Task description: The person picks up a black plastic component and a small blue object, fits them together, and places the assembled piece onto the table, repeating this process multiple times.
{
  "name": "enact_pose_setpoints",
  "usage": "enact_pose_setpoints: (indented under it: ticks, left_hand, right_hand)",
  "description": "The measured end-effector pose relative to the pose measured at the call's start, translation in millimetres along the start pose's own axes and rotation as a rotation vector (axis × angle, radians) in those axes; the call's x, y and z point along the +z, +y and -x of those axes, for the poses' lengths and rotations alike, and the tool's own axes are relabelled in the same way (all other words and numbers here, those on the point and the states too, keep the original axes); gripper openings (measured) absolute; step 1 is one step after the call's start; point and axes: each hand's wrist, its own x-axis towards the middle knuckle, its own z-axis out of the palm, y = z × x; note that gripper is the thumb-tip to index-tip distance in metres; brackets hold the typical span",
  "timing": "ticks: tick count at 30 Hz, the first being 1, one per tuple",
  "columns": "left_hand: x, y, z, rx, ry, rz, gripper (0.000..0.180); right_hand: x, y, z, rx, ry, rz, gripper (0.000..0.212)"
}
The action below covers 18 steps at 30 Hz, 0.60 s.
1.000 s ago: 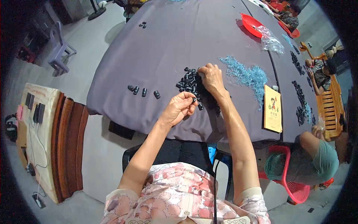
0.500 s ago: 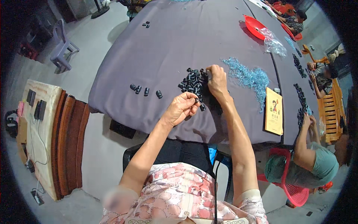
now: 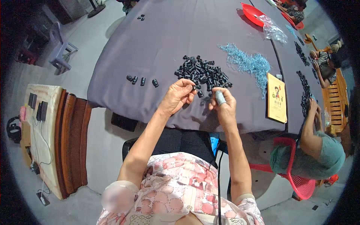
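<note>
My left hand (image 3: 176,96) is closed in a pinch on a small black cylindrical piece (image 3: 194,87) at the near edge of the pile. To its right, my right hand (image 3: 225,108) has its fingers curled together; a grey wrap (image 3: 220,97) covers one of its digits. Whether anything sits in that grip is too small to make out. Just beyond both hands lies a heap of black cylindrical pieces (image 3: 204,71). Several similar pieces (image 3: 143,81) stand apart in a short row on the left.
A grey cloth (image 3: 157,41) covers the table. Tiny shiny bluish parts (image 3: 247,65) are spread at right, beside a yellow booklet (image 3: 276,98). Farther off are a red basin (image 3: 252,15) and a clear plastic bag (image 3: 273,30). A person in green (image 3: 318,150) works at the right.
My right hand has come back from the heap's right side toward me, curled beside the left hand, uncovering more black pieces. The left hand keeps its pinch. The view has shifted slightly.
</note>
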Motion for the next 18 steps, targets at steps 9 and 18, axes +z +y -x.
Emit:
enact_pose_setpoints:
  ticks: [9,18]
  left_hand:
    - [-1.2,-5.8,-6.1,0.056,0.043,-0.059,0.013]
    - [-2.4,-2.3,-5.4,0.050,0.031,0.045,0.011]
  right_hand:
    - [-12.3,14.6,-9.0,-0.126,0.069,0.176,0.039]
    - [-1.2,1.9,15.2,-0.498,-0.242,0.892,0.023]
